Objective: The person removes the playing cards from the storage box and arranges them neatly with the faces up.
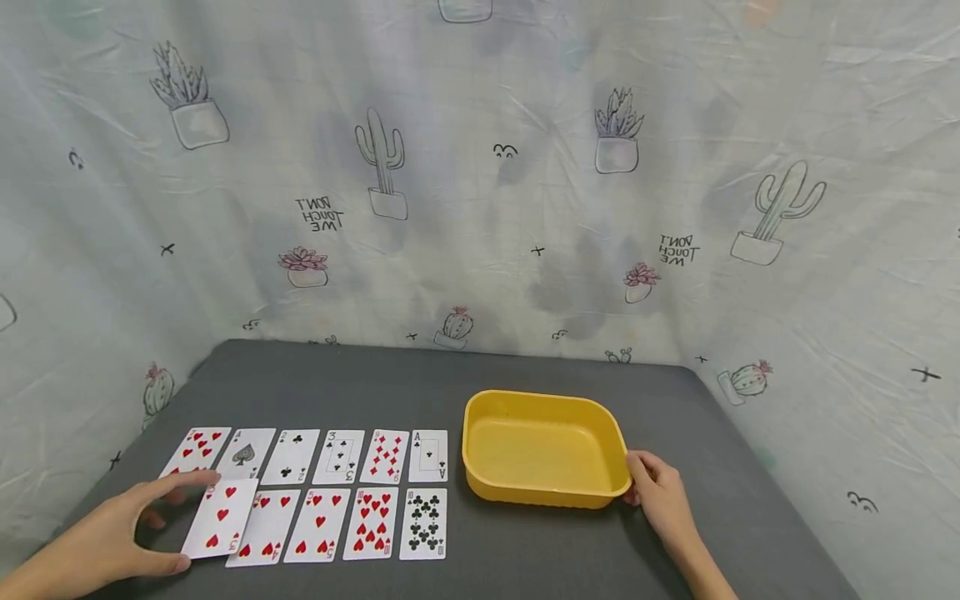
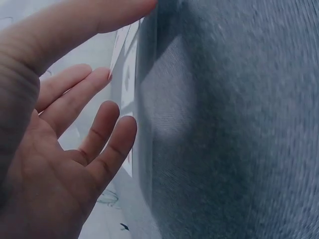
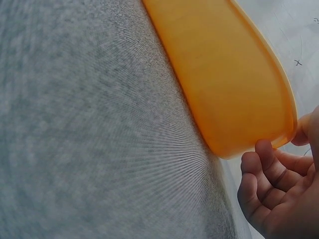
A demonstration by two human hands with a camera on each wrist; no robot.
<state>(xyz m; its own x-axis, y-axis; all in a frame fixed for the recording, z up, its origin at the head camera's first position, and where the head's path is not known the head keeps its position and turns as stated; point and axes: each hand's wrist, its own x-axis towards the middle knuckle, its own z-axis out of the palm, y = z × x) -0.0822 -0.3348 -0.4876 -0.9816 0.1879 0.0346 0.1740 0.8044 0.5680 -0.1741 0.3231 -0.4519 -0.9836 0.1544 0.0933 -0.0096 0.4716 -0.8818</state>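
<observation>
My left hand (image 1: 123, 529) grips a three of hearts (image 1: 222, 517) between thumb and forefinger, at its left side. The card is tilted and overlaps the edge of the four of hearts (image 1: 268, 529). In the left wrist view the other fingers (image 2: 119, 142) are spread loosely away from the card, which shows only as a thin sliver. At the right, a yellow plastic basin (image 1: 546, 493) stands on the table with nothing in it. My right hand (image 1: 663, 492) pinches the rim at its right end, and the lower fingers (image 3: 251, 164) curl beneath that rim.
Playing cards lie face up in two rows left of the basin. The back row runs from a hearts card (image 1: 198, 450) to the ace of clubs (image 1: 428, 458); the front row ends at the ten of clubs (image 1: 423, 525). A cactus-print cloth (image 1: 480, 208) surrounds the grey table (image 1: 360, 375).
</observation>
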